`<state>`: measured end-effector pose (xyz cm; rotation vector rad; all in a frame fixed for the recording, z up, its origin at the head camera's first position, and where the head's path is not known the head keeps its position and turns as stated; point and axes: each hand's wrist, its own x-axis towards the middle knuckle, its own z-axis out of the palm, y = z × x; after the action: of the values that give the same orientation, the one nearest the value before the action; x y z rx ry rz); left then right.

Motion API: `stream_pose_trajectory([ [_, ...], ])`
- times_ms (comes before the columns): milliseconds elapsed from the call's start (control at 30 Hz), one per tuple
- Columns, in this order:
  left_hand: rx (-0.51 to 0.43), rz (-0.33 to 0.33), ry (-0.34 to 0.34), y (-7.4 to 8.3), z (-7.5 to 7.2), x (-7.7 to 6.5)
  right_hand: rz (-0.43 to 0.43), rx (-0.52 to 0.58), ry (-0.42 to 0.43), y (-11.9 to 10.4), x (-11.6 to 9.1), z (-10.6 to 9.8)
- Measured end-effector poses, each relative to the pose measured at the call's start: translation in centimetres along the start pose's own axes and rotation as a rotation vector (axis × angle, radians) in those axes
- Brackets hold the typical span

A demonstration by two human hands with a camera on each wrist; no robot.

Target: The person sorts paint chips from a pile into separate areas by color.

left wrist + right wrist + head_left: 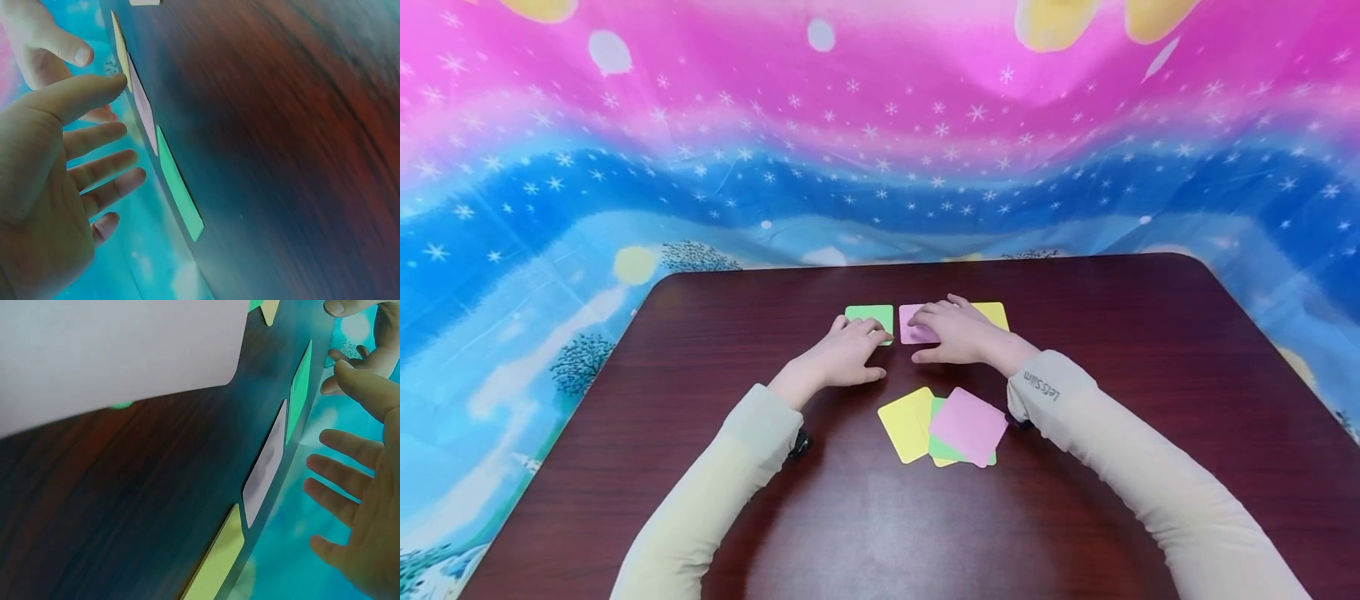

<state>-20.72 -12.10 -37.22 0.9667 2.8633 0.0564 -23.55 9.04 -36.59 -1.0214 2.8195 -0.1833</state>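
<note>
Three square cards lie in a row toward the far side of the table: green (868, 313) on the left, pink (907, 313) in the middle, yellow (995, 314) on the right. My left hand (850, 353) is over the near edge of the green card, fingers spread and relaxed. Over the pink and yellow cards, partly hiding both, is my right hand (961, 335). Both wrist views show the left palm (37, 187) and right palm (378, 512) with nothing held, fingers loosely extended above the tabletop.
Nearer me is a loose overlapping pile: a pink card (972, 425) on top, a green card (937, 408) under it, a yellow card (904, 425) at the left. The dark wooden table (760, 317) meets a colourful printed cloth (880, 183) behind.
</note>
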Motion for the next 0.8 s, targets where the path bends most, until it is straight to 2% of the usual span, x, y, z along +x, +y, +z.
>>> stream_pose_trajectory([
  [167,-0.010,0.026,0.011,0.8,0.1,-0.1,-0.012,0.020,0.001,0.1,-1.4,0.0],
  [800,0.002,0.162,0.022,4.3,0.1,0.0,-0.039,-0.042,0.031,0.2,-6.6,0.1],
])
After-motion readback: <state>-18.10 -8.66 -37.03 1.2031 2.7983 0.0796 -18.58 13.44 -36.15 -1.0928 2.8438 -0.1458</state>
